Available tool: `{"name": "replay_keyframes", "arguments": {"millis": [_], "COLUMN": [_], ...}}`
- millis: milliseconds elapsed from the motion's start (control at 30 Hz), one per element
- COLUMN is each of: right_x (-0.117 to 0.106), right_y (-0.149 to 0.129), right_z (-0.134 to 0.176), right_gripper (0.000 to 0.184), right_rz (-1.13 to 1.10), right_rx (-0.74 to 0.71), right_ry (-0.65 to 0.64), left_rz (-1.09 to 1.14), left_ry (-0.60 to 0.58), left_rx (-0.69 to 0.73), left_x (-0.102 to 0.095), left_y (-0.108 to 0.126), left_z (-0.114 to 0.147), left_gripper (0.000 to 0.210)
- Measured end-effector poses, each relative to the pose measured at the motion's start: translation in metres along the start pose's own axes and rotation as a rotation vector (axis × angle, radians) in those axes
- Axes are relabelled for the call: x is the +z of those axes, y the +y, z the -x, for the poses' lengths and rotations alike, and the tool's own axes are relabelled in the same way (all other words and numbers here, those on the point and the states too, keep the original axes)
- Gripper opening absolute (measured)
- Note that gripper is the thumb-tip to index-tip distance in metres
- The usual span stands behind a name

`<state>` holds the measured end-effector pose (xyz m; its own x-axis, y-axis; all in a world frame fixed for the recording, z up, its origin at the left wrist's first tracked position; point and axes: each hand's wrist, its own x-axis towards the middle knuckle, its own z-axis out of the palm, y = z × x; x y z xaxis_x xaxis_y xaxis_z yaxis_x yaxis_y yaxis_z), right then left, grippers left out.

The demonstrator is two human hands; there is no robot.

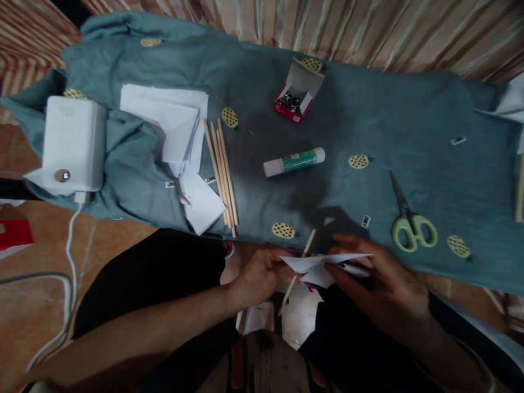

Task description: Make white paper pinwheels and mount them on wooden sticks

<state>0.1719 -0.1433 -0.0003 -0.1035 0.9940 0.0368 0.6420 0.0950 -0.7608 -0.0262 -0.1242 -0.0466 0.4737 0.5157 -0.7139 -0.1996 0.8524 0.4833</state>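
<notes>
Above my lap, at the table's near edge, both hands hold a folded white paper [309,264] with pointed flaps. My left hand [262,273] pinches it from the left, its fingertips partly hidden behind the paper. My right hand [380,278] grips its right side between thumb and fingers. A thin wooden stick [287,295] runs slantwise behind the paper, its upper end showing above and its lower end below. Whether a hand also grips the stick I cannot tell. Green-handled scissors [414,229] lie on the cloth just beyond my right hand.
On the grey-green cloth [254,71] lie a glue stick [301,160], several wooden sticks [223,174] and white paper sheets [164,109]. An open red box [292,106] holds small shiny metal pieces. A white device [73,142] with a cable sits left. Cut paper [301,316] is below my hands.
</notes>
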Motion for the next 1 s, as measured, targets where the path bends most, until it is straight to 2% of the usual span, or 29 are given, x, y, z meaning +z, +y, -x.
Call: {"name": "replay_keyframes", "arguments": {"millis": [167,333,467,733,1000], "right_x": [0.004,-0.002,-0.004,-0.006,-0.001], "right_y": [0.008,0.010,0.007,0.011,0.007], "right_z": [-0.006,-0.016,-0.022,-0.022,-0.024], "right_gripper": [0.064,0.036,0.027,0.025,0.024], "right_rz": [0.094,0.272,0.364,0.429,0.418], "right_rx": [-0.117,-0.194,-0.278,-0.277,-0.228], "right_ry": [0.036,-0.056,-0.062,-0.107,-0.080], "left_rz": [0.050,0.037,0.030,0.022,-0.015], "left_ry": [-0.046,-0.049,-0.065,-0.074,-0.056], "left_rx": [-0.022,-0.001,0.038,0.041,0.024], "left_x": [0.001,0.001,0.001,0.000,0.002], "left_y": [-0.002,-0.001,0.000,-0.002,-0.002], "left_z": [-0.002,-0.002,-0.002,-0.003,-0.002], "left_gripper": [0.030,0.035,0.037,0.036,0.034]}}
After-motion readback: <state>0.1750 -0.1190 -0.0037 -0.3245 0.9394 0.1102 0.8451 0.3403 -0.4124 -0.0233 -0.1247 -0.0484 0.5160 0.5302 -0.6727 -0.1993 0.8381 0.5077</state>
